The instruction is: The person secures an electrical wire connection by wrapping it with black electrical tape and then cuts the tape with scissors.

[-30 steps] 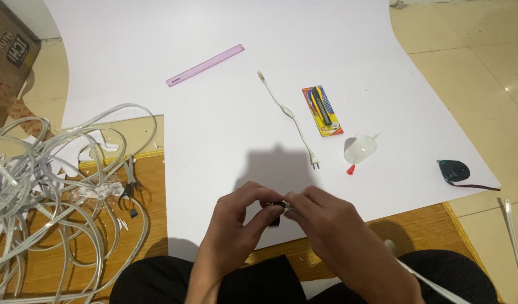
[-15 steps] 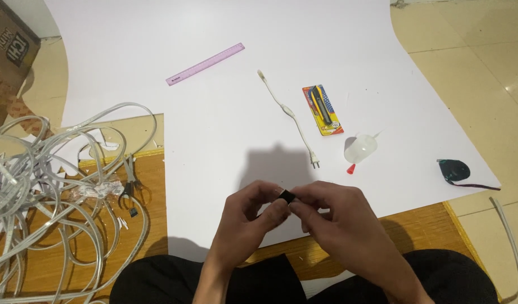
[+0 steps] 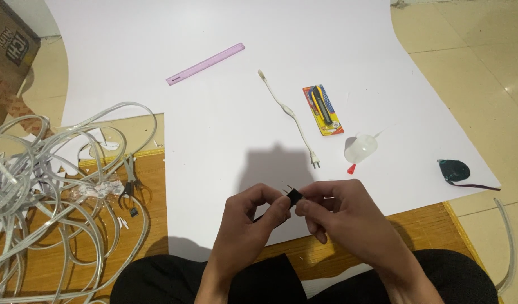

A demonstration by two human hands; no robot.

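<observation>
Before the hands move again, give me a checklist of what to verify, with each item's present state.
1. Small black two-pronged plug pinched between both hands: ok, left hand and right hand each have fingertips on it.
2. Prongs visible and free of the grip: ok, they stick out to the upper left.
3. Dark cord behind the plug: cannot tell, the hands hide most of it.
4. White cable with an inline switch apart from the hands: ok, it lies on the white sheet.
5. Packaged utility knife on its yellow card: ok, untouched.
6. Tangle of white flat cable: ok, lying to the left.
</observation>
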